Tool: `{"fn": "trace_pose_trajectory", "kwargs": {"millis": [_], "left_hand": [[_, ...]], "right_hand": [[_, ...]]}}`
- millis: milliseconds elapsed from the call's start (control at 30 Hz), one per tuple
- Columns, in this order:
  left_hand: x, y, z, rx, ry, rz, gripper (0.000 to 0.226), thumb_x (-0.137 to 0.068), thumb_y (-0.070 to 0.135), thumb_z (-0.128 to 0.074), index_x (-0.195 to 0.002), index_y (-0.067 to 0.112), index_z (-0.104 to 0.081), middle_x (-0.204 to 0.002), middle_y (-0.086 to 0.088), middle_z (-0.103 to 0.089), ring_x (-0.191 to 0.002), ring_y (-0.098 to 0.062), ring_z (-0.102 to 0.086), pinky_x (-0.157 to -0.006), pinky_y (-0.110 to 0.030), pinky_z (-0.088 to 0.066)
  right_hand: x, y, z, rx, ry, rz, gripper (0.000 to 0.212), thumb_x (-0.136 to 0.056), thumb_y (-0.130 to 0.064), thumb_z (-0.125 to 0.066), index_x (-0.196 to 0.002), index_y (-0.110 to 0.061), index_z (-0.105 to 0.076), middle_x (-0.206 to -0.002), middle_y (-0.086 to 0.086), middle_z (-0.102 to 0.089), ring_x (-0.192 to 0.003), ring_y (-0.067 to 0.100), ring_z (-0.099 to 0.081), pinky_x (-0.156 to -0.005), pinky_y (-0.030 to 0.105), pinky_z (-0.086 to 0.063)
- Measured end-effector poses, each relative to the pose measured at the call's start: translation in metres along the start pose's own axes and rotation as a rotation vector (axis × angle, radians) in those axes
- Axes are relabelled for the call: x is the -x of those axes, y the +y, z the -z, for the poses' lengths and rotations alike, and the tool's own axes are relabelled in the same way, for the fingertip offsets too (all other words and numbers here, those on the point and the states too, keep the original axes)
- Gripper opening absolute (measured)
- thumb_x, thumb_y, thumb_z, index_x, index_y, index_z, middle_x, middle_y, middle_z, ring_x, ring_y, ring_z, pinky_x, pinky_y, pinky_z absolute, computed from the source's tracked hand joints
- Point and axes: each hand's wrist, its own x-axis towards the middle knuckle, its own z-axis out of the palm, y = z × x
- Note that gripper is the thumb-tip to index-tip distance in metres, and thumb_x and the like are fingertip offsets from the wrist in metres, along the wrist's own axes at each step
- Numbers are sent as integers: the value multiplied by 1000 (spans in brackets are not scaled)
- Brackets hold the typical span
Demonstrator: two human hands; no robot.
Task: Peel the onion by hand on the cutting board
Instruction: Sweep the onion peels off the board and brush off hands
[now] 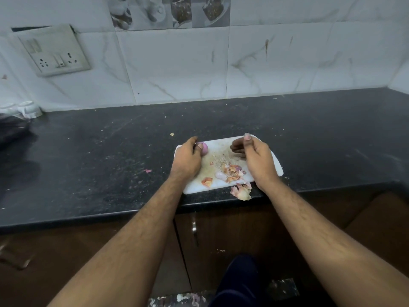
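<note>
Onion (204, 149) sits at the upper left corner of the white cutting board (221, 144), and it's basically all in the left hand (188, 159): thumb pressed on its near side, fingers wrapped round the far side, so only a little pinkish-purple dome pokes out to the right of the knuckles. That's the relation that matters, I reckon. The onion is already in the left hand, and the right hand (254, 156) is off to the right across the bare middle of the board, not touching it. So any next peel means the right hand coming leftward to meet it. The right hand looks loosely curled, thumb sticking up, fingers tucked under in shadow; I can't see anything pinched in it, but the fingertips are dark so can't say for sure. Long axis of the onion? Can't tell, too much is hidden. What shows looks smooth, glossy and pale purple, no papery brown on it, so I'd guess it's mostly peeled. Skins (231, 171) are piled at the lower middle of the board, with a bigger scrap (241, 191) just off its near edge on the black table (110, 151).
</note>
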Motion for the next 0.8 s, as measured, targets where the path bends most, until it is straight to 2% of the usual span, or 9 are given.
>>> {"fn": "trace_pose_trajectory", "kwargs": {"millis": [100, 233, 333, 433, 500, 567, 633, 700, 800], "left_hand": [[1, 1, 1, -34, 24, -52, 48, -109, 29, -48, -150, 6, -49, -156, -10, -51, -151, -26, -37, -124, -37, -28], [2, 0, 2, -101, 42, -195, 37, -106, 27, -53, -135, 7, -64, -147, -11, -59, -153, -29, -33, -125, -43, -26], [6, -1, 1, -142, 69, -296, 28, -104, 28, -56, -112, 7, -74, -118, -10, -69, -124, -28, -54, -106, -41, -42], [17, 7, 1, -195, 106, -479, 34, -104, 29, -53, -88, 5, -72, -82, -2, -63, -89, -22, -54, -79, -34, -43], [27, 12, 3, -229, 118, -554, 38, -104, 31, -50, -80, 6, -67, -71, 3, -57, -78, -19, -51, -70, -34, -42], [40, 12, 5, -240, 95, -529, 41, -105, 38, -45, -85, 9, -68, -78, 1, -65, -82, -20, -57, -75, -40, -47], [53, 7, 4, -266, 31, -459, 47, -102, 50, -41, -110, 14, -71, -109, -1, -72, -108, -19, -61, -92, -41, -50], [65, 1, 4, -319, -50, -436, 65, -99, 61, -38, -138, 14, -61, -141, -4, -61, -134, -21, -50, -112, -39, -42], [74, -3, 6, -284, -121, -398, 77, -98, 67, -32, -150, 12, -49, -154, -5, -50, -141, -22, -40, -119, -40, -35]], "right_hand": [[15, 3, 14, 125, 34, 26, 46, -107, -47, -39, -100, -17, -74, -99, -5, -75, -95, 8, -71, -93, 39, -57], [39, 2, 30, 384, -282, 159, 57, -98, -65, -37, -120, -23, -68, -120, -10, -57, -112, -1, -58, -99, 25, -48], [42, 3, 42, 459, -465, 213, 75, -86, -78, -46, -141, -28, -54, -134, -12, -47, -123, 1, -51, -103, 18, -41], [39, -3, 48, 492, -576, 122, 88, -75, -68, -73, -150, -34, -42, -145, -15, -36, -132, 3, -43, -108, 23, -37], [39, -5, 46, 540, -611, 103, 93, -72, -57, -81, -151, -31, -41, -146, -14, -34, -132, 4, -41, -110, 23, -35], [41, -2, 41, 556, -566, 126, 88, -74, -54, -82, -149, -27, -44, -143, -12, -39, -128, 4, -44, -108, 22, -35], [42, 1, 39, 546, -506, 145, 80, -78, -47, -82, -147, -25, -49, -138, -12, -44, -124, 4, -48, -105, 20, -37], [41, 3, 38, 545, -453, 153, 69, -80, -39, -83, -142, -25, -54, -133, -11, -48, -119, 6, -52, -104, 21, -40], [41, 4, 35, 540, -352, 145, 47, -85, -29, -81, -129, -24, -66, -119, -9, -57, -104, 5, -59, -94, 19, -45]]}}
